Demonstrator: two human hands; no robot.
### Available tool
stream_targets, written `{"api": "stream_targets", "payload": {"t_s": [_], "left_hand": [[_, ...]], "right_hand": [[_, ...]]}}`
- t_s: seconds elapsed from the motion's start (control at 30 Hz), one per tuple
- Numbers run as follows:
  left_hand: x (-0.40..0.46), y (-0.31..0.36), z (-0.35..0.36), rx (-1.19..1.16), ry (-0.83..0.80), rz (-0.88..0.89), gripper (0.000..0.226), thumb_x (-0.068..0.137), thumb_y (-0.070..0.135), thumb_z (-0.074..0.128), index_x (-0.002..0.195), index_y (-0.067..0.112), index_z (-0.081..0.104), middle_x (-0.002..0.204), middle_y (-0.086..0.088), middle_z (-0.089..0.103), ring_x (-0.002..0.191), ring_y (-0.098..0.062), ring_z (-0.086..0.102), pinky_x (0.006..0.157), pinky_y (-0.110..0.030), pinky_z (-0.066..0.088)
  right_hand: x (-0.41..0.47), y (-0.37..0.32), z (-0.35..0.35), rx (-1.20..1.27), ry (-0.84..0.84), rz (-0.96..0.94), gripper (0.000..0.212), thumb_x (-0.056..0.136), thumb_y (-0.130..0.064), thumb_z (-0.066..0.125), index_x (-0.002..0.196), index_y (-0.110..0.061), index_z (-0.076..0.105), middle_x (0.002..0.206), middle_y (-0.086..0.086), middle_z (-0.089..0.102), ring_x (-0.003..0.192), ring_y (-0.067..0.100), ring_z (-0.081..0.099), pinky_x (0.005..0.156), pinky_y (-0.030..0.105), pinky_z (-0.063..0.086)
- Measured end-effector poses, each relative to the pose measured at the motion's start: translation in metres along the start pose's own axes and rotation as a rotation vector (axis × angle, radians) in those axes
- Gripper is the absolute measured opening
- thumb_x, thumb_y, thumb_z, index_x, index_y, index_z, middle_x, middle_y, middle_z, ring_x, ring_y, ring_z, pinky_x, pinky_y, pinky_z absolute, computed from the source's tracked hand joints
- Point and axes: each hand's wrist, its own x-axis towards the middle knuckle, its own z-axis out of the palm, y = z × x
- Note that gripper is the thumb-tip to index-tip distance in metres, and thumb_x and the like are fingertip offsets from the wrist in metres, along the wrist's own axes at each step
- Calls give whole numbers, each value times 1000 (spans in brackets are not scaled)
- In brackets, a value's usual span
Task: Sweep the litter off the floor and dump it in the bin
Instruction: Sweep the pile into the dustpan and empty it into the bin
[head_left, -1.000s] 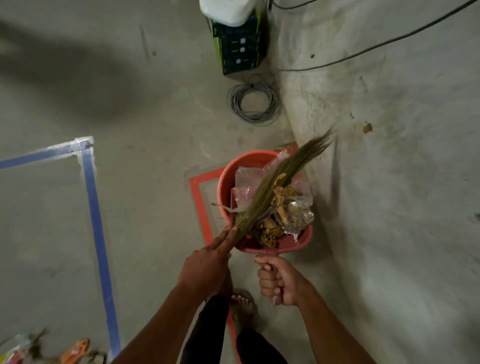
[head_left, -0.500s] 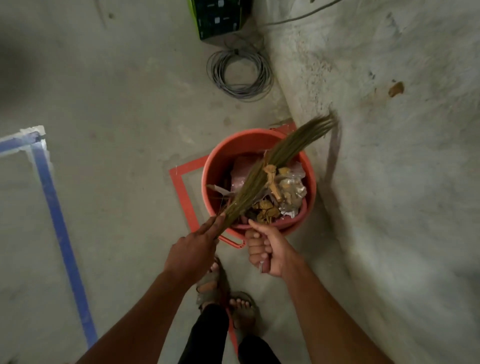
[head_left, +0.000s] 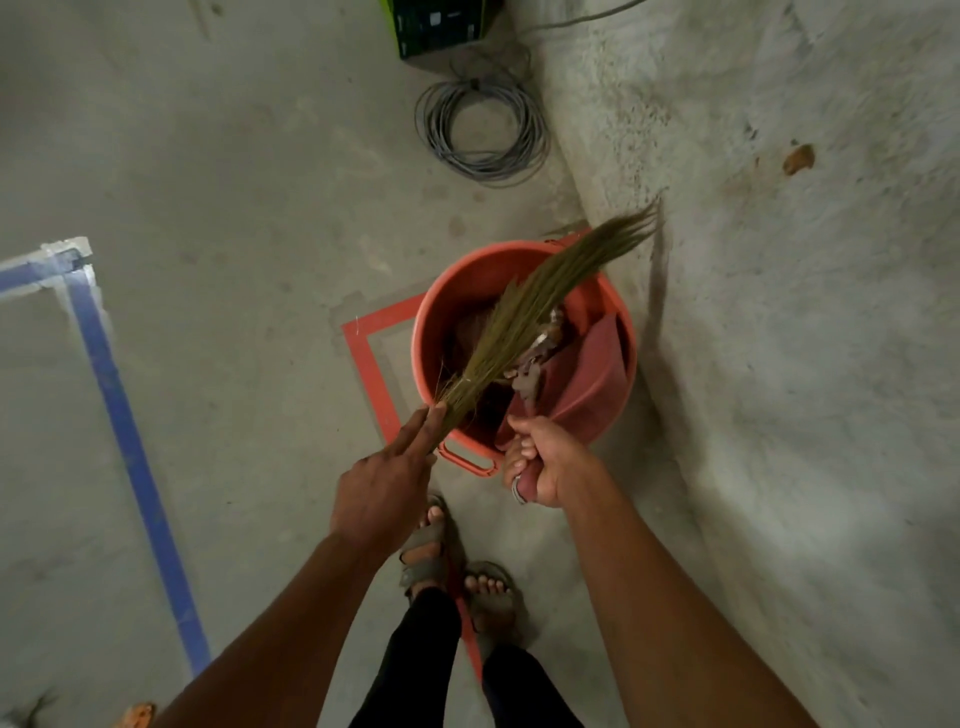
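The step in hand was the dump. The right hand (head_left: 540, 462) had its fingers curled tight round the handle of a red dustpan (head_left: 582, 374), which was tipped steeply, mouth down, inside the orange bin (head_left: 447, 301). The left hand (head_left: 384, 483) held the grass broom (head_left: 524, 317) at its bound end, two fingers (head_left: 415, 436) lying straight along the bundle; how the thumb and the rest closed underneath could not be told. The broom lay slantwise across the bin's mouth, its tips past the far rim and close to the wall (head_left: 779, 312). Some litter (head_left: 535, 358), pale scraps and wrappers, clung at the pan's edge just beside the broom, partly hidden by it; what had reached the bottom of the bin could not be made out. To do this well, the pan's lip probably needed to stay below the rim so that nothing spilled onto the red tape (head_left: 369, 364) or the floor (head_left: 234, 208). A short stroke of the broom down the pan's face, toward the bin's bottom, would likely free the clinging bits; a long flick risked throwing them over the far rim against the wall. The grip on the handle looked firm enough, and a light tap of the pan on the inner wall might finish the job.
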Motion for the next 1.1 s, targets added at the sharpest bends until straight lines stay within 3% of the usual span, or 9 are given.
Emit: {"api": "stream_targets", "payload": {"t_s": [0.2,0.33,0.43,0.5,0.63,0.7,0.9,1.0,1.1], "left_hand": [[1,1,-7,2,46,-36,69,108,33,49,164,43,11,165,10,36,85,-22,73,51,-31,55],[-1,-1,-13,-129,49,-60,63,109,37,43,164,45,11,163,9,39,92,-23,72,59,-36,60],[-5,-5,-15,-288,107,-91,61,109,36,45,163,42,18,153,2,52,93,-26,70,67,-42,62],[-5,-10,-13,-377,148,-120,61,108,32,48,163,40,22,144,-3,59,90,-26,68,71,-42,61],[8,-27,-4,-418,212,-181,60,108,32,48,163,39,24,137,-6,63,90,-28,67,75,-43,59],[20,-39,2,-421,238,-228,59,108,34,47,162,38,25,135,-6,64,93,-29,66,77,-43,57],[49,-82,30,-392,235,-289,59,108,35,46,162,40,23,121,-8,67,84,-26,63,69,-37,51],[50,-92,33,-350,186,-309,60,107,32,48,162,37,24,132,-11,65,93,-31,66,76,-46,59],[43,-90,28,-314,150,-312,62,107,30,49,163,35,24,135,-12,63,96,-32,65,77,-47,59]], "right_hand": [[-19,24,0,-182,165,-92,40,105,-24,52,69,-19,34,46,-5,28,35,8,24,41,21,25],[-27,39,1,-211,186,-203,32,105,-21,49,75,-18,39,48,-5,28,36,8,24,40,20,24],[-24,46,1,-128,89,-217,26,103,-24,52,80,-21,42,51,-7,28,37,7,24,38,20,23],[-14,43,1,-20,-62,-150,32,101,-27,57,73,-22,43,49,-9,27,35,5,25,36,20,24],[26,20,6,190,-387,48,35,99,-27,58,70,-22,40,41,-10,28,29,4,27,29,20,29],[53,3,9,222,-456,77,36,101,-29,56,69,-21,40,40,-10,29,29,4,29,29,20,30],[118,-39,7,320,-382,147,46,102,-26,59,60,-19,41,44,-10,32,31,7,32,31,20,29],[118,-30,-4,392,-360,210,46,104,-23,58,62,-21,38,44,-8,32,31,9,34,29,26,33],[96,-24,-9,431,-358,233,49,104,-26,57,59,-19,39,43,-8,33,30,10,35,28,25,34]]}}
